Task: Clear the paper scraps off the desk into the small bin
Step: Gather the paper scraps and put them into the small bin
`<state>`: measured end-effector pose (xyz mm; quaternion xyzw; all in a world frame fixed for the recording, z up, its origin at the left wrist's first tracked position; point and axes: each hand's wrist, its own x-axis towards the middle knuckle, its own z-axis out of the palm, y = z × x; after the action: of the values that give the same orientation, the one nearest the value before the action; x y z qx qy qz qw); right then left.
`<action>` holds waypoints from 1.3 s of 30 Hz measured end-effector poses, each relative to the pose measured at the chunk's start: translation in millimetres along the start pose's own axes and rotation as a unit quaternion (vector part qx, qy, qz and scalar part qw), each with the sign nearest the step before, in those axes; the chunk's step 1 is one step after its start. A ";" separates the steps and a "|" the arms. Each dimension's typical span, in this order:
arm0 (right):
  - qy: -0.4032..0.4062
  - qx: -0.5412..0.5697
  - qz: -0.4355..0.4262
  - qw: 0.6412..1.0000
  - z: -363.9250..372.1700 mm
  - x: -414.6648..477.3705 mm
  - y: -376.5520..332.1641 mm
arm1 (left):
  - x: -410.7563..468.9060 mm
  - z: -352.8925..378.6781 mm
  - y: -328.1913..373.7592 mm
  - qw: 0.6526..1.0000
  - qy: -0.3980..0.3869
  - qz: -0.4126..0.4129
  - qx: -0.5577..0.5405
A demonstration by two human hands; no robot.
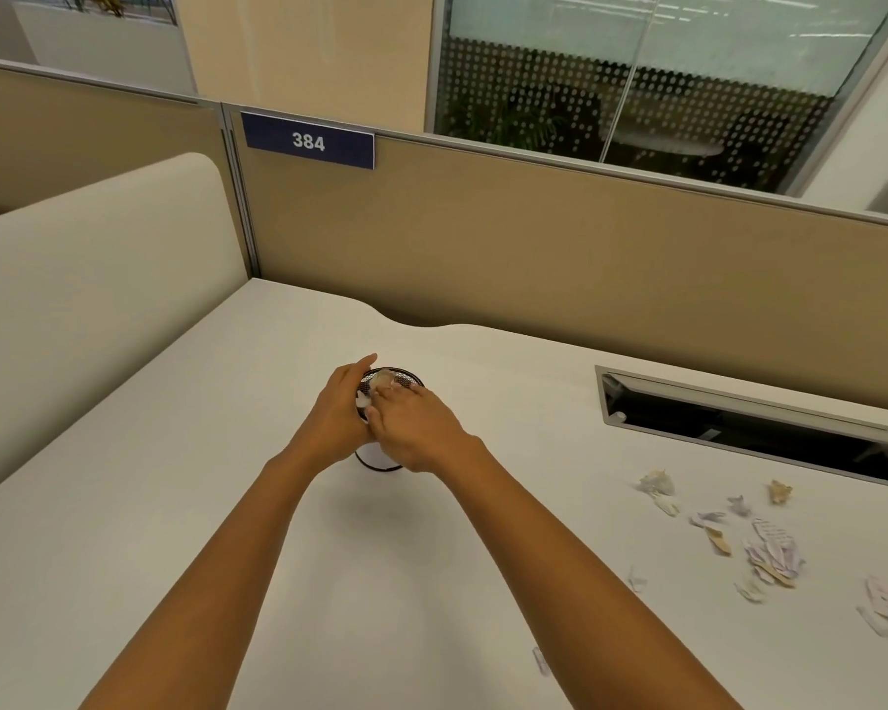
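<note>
The left grip curls round the left side of the bin, which stands upright mid-counter. The right grip lies over the bin's mouth, fingertips on a paper wad there; whether it pinches or only presses the wad, I cannot tell. Further right, loose scraps lie scattered on the counter, nearer than a cable slot and well apart from the bin.

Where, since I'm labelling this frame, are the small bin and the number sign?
small bin (374,459): head view, its white lower wall.
number sign (308,141): head view, its printed digits.
</note>
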<state>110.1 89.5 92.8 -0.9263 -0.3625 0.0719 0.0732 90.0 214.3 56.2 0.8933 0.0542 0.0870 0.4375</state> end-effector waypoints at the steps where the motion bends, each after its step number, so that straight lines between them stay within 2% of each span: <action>1: -0.018 -0.007 0.002 1.000 1.2 1.6 0.7 | -0.2 0.0 -2.2 1.000 0.005 0.003 -0.007; 5: -0.070 0.018 0.041 0.997 6.4 11.1 1.2 | 0.5 0.1 -8.4 0.999 0.013 0.011 -0.041; 9: -0.065 0.094 0.102 0.988 8.6 22.8 -1.4 | 2.2 1.2 -12.2 0.998 0.010 0.012 -0.067; 14: -0.095 0.123 0.106 0.982 3.6 23.1 -2.7 | 2.6 1.4 -12.4 0.996 0.010 0.010 -0.086; 16: -0.066 0.090 0.080 0.991 -3.8 19.8 -4.3 | 2.4 1.3 -11.0 0.996 0.006 0.004 -0.089; 19: 0.034 0.017 0.051 0.998 -16.6 14.6 -5.2 | 2.3 1.3 -10.9 0.996 0.003 0.002 -0.084; 23: 0.114 0.040 0.052 0.991 -21.0 9.4 -0.4 | 1.6 1.6 -9.5 0.997 0.011 0.004 -0.081; 32: 0.023 0.047 0.016 0.998 3.7 11.4 0.3 | 1.7 0.5 -11.7 0.996 0.008 0.015 -0.082; 39: -0.039 0.039 0.055 0.997 8.2 20.1 -3.4 | 2.2 1.6 -10.9 0.997 0.009 0.013 -0.077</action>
<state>120.9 106.4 83.8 -0.9377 -0.3105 0.1263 0.0909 92.3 220.1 46.8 0.8566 0.0399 0.1044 0.5037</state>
